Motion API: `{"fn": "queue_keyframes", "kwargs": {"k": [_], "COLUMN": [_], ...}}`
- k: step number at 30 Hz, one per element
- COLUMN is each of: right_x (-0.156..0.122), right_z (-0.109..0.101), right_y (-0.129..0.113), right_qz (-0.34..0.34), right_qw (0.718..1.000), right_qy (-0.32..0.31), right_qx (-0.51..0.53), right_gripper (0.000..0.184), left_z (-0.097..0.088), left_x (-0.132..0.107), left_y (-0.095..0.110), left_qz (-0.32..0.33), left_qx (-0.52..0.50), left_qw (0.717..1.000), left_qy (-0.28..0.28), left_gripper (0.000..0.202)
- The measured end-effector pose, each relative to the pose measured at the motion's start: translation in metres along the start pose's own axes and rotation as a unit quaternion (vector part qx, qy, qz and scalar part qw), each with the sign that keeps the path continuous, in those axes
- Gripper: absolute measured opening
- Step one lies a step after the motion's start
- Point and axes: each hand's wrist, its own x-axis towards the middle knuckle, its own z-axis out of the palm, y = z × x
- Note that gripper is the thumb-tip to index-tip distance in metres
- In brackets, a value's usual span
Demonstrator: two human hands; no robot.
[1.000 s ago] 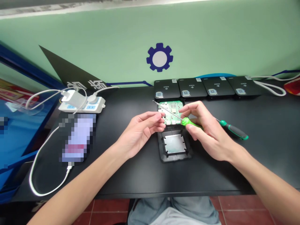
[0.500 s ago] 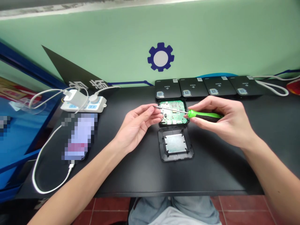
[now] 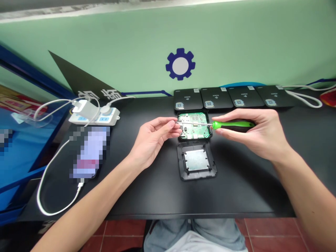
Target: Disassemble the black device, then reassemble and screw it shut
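Note:
My right hand [image 3: 259,134] is closed around the green and black handle of a screwdriver [image 3: 232,125]. Its metal shaft lies nearly level, pointing left. The tip meets the pinched thumb and forefinger of my left hand [image 3: 156,138]; anything tiny between those fingertips is too small to make out. Under the shaft sits an opened black box with a green circuit board [image 3: 195,129], partly covered by my left fingers. Nearer to me lies its square black cover [image 3: 181,162], inner side up, with a silver metal plate [image 3: 197,160] in the middle.
Several closed black boxes [image 3: 216,98] stand in a row along the green wall, white cables [image 3: 306,97] at their right. To the left are a white power strip [image 3: 110,117] with plugs and a phone [image 3: 89,154] on a white charging cable [image 3: 42,182].
The screwdriver's handle and my right hand have shifted slightly right. Its tip has dropped a little and moved right at my left fingertips, leaving the shaft more level.

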Motion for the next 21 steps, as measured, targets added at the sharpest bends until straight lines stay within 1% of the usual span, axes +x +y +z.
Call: {"fn": "queue_keyframes", "kwargs": {"k": [10,13,18,21], "right_x": [-0.0005,0.0006,0.0020,0.0031], "right_z": [-0.0022,-0.0031,-0.0064,-0.0085], "right_y": [0.0020,0.0024,0.0005,-0.0010], "right_qz": [0.008,0.018,0.070,0.119], "right_qw": [1.000,1.000,0.996,0.989], "right_qy": [0.004,0.002,-0.020,-0.045], "right_qx": [0.003,0.010,0.045,0.079], "right_gripper": [0.024,0.024,0.019,0.022], "left_z": [0.0003,-0.0001,-0.0018,-0.0033], "left_x": [0.0004,0.0003,0.0017,0.0026], "left_y": [-0.0002,0.0000,-0.0023,-0.0041], "left_qz": [-0.015,-0.010,0.007,0.018], "left_qx": [0.011,0.020,0.043,0.069], "left_qw": [1.000,1.000,0.999,0.997], "left_qy": [0.009,0.004,0.006,0.012], "left_gripper": [0.033,0.032,0.027,0.028]}}
